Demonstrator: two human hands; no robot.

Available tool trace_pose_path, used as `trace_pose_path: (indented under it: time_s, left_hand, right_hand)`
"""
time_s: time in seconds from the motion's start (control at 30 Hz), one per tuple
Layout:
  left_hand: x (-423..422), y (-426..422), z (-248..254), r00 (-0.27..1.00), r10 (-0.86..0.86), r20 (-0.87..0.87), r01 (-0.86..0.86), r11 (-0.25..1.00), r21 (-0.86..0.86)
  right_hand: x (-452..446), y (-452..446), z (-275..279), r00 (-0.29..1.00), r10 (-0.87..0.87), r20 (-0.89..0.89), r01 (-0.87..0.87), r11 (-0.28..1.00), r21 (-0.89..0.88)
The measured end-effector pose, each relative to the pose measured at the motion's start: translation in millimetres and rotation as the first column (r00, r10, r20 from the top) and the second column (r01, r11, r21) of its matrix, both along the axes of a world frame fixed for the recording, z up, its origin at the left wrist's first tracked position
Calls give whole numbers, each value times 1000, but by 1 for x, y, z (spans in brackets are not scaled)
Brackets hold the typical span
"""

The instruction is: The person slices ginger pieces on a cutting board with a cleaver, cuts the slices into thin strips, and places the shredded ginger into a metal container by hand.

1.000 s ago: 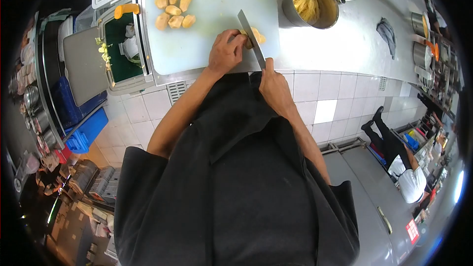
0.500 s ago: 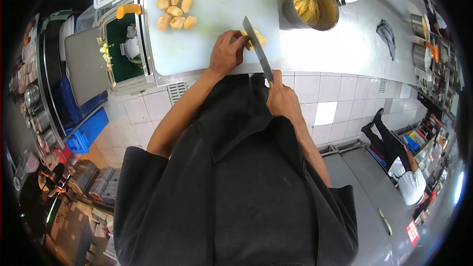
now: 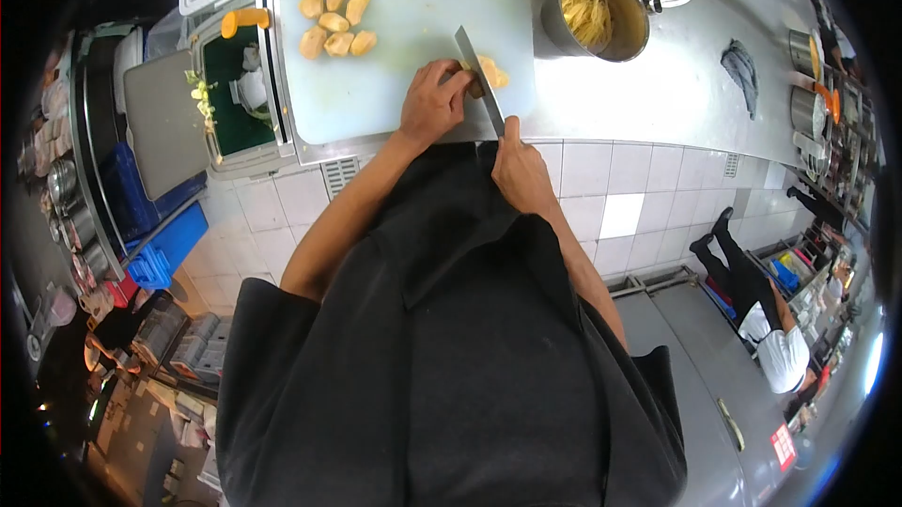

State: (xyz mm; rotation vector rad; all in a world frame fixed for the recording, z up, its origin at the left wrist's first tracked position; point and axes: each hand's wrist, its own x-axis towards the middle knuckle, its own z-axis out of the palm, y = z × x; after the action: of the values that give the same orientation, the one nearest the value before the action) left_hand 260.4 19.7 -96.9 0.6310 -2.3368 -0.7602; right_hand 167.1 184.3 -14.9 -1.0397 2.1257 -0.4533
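My right hand (image 3: 522,173) is closed round the handle of a kitchen knife (image 3: 480,75), whose long blade points away from me. Beside the blade, my left hand (image 3: 434,103) has its fingers curled onto a peeled potato (image 3: 475,90), which the hand partly hides. Cut potato slices (image 3: 495,73) lie just right of the blade. All of this is at the near right part of a white cutting board (image 3: 432,0). Several whole peeled potatoes (image 3: 334,22) are grouped at the board's far left.
To the right of the board stands a metal pot (image 3: 622,37) with yellow strips (image 3: 584,16) in it. A grey cloth (image 3: 740,75) lies further right on the steel counter (image 3: 672,98). At left is a green-lined bin (image 3: 225,122). Another person (image 3: 780,357) is at far right.
The knife and my right hand have shifted slightly left and away from me, bringing the blade closer to my left fingers. My left hand stays almost still on the potato.
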Motion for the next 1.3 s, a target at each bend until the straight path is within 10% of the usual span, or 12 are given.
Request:
trace_pose_path:
  time_s: [0.37, 1.1, 1.3]
  left_hand:
    - [-1, 3, -6, 999, 33, -27, -33, 999, -17]
    - [-5, 5, -4, 997, 14, -82, -14, 1000, 5]
    - [-4, 3, -9, 995, 13, -98, -14, 1000, -13]
  right_hand:
    - [4, -9, -4, 907, -9, -420, -111, 959, -260]
    - [-82, -61, -9, 851, -83, 519, 185, 972, -148]
    - [-82, -90, -13, 999, -30, -29, 25, 985, -173]
